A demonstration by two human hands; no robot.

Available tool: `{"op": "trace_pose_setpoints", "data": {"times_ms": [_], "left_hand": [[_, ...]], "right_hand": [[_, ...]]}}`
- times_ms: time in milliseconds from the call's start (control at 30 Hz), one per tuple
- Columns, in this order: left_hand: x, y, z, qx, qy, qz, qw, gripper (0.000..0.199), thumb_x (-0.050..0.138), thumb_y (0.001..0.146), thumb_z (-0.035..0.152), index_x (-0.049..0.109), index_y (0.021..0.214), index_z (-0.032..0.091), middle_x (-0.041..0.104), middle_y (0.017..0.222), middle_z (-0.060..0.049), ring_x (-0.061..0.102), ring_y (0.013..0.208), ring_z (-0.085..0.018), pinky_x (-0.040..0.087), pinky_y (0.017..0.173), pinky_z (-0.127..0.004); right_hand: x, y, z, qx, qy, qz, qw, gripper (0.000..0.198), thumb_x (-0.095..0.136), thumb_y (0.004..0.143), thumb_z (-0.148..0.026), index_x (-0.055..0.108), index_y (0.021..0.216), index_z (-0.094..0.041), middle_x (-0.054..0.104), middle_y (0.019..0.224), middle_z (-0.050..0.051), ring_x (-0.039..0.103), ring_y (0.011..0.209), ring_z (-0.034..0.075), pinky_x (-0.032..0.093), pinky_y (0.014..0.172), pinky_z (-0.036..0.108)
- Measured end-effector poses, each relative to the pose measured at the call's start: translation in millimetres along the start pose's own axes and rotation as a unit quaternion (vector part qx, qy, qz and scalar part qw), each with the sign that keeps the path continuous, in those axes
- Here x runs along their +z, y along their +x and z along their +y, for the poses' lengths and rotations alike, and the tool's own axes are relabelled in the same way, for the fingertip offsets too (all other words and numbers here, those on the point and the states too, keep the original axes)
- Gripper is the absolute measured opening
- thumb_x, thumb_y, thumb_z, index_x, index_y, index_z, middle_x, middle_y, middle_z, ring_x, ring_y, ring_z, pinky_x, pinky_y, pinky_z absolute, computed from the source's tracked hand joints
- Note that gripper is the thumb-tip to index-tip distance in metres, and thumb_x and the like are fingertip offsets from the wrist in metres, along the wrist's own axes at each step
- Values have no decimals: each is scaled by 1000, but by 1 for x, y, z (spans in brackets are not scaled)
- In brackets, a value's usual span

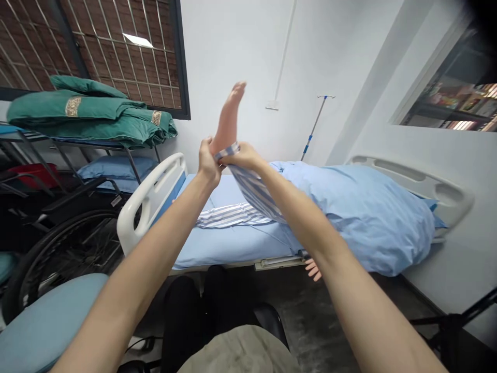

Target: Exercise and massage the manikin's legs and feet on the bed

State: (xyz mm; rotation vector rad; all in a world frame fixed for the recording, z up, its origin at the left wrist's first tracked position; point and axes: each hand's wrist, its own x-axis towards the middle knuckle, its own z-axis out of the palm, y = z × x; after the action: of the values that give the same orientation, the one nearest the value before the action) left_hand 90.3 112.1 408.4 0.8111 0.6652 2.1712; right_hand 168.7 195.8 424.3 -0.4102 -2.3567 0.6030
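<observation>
Above the bed a smooth, manikin-like foot (229, 116) is raised with its toes pointing up. My left hand (207, 161) is closed around the heel and ankle. Opposite it, my right hand (245, 155) grips the cuff of a blue-and-white striped trouser leg (254, 189) at the ankle. The other striped trouser leg (229, 215) lies flat along the mattress. A light blue quilt (349, 202) covers the rest of the body. Below the bed's near edge, a manikin-like hand (312, 270) hangs out, partly hidden by my right forearm.
A white footboard (149, 199) stands left and a headboard (423, 184) right. Beside the bed are a wheelchair (73, 248) and a pale blue seat (58, 321). Folded green bedding (97, 111) rests on a rack. An IV pole (313, 127) rises behind; a black stand (452, 324) is lower right.
</observation>
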Motion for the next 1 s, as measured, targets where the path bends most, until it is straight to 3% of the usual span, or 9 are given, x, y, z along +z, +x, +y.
{"op": "trace_pose_setpoints", "data": {"times_ms": [100, 200, 400, 467, 533, 633, 733, 867, 1000], "left_hand": [[-68, -3, -5, -39, -28, 76, 996, 43, 37, 71, 48, 55, 88, 13, 61, 74, -5, 58, 67, -16, 44, 56, -25], [-136, -15, -24, -48, -67, 200, 976, 37, 38, 69, 45, 55, 84, 16, 61, 74, -4, 58, 68, -16, 45, 57, -26], [-266, -47, -85, -124, -61, 379, 915, 24, 41, 68, 36, 56, 78, 20, 60, 79, -3, 57, 82, -19, 46, 62, -28], [-303, -57, -110, -164, -66, 435, 883, 22, 40, 67, 35, 56, 75, 22, 60, 80, -4, 55, 88, -21, 45, 60, -30], [-332, -67, -132, -185, -63, 456, 868, 23, 36, 67, 34, 56, 74, 24, 60, 83, -5, 54, 91, -23, 46, 60, -32], [-360, -78, -156, -203, -39, 471, 858, 25, 33, 67, 34, 55, 75, 26, 60, 87, -5, 53, 94, -23, 46, 61, -34], [-370, -81, -165, -224, -36, 463, 857, 26, 34, 66, 35, 53, 79, 25, 58, 92, -5, 53, 95, -23, 46, 62, -34], [-366, -77, -161, -231, -27, 464, 855, 29, 31, 66, 33, 52, 84, 25, 58, 94, -6, 54, 93, -22, 47, 63, -37], [-348, -76, -150, -226, -17, 479, 848, 26, 28, 66, 32, 50, 78, 26, 58, 90, -7, 56, 89, -22, 48, 60, -36]], "right_hand": [[70, 8, 9, 12, -60, -69, 996, 47, 60, 51, -43, 59, 87, -13, 60, 78, -1, 57, 79, 18, 42, 67, 24], [143, -1, 22, 39, -124, -137, 982, 53, 60, 49, -47, 55, 92, -17, 62, 81, 3, 58, 77, 22, 43, 61, 27], [278, -43, 67, 79, -192, -237, 949, 69, 61, 44, -49, 45, 103, -14, 61, 89, 12, 58, 80, 27, 45, 64, 35], [312, -57, 86, 85, -200, -262, 940, 70, 61, 43, -49, 46, 101, -13, 61, 89, 13, 59, 80, 28, 45, 66, 38], [339, -70, 103, 95, -200, -282, 933, 70, 62, 42, -49, 46, 101, -13, 61, 87, 13, 59, 76, 27, 46, 63, 38], [366, -82, 121, 109, -196, -290, 930, 70, 62, 42, -50, 46, 99, -14, 62, 84, 12, 59, 72, 27, 46, 61, 38], [377, -85, 129, 118, -195, -280, 933, 70, 63, 42, -51, 47, 99, -13, 62, 84, 12, 59, 72, 26, 46, 62, 38], [378, -82, 131, 119, -199, -283, 931, 70, 62, 44, -49, 46, 101, -12, 62, 88, 13, 59, 75, 26, 45, 65, 38], [364, -77, 122, 120, -202, -338, 911, 61, 52, 54, -51, 44, 105, -19, 62, 96, 7, 59, 82, 24, 46, 66, 36]]}}
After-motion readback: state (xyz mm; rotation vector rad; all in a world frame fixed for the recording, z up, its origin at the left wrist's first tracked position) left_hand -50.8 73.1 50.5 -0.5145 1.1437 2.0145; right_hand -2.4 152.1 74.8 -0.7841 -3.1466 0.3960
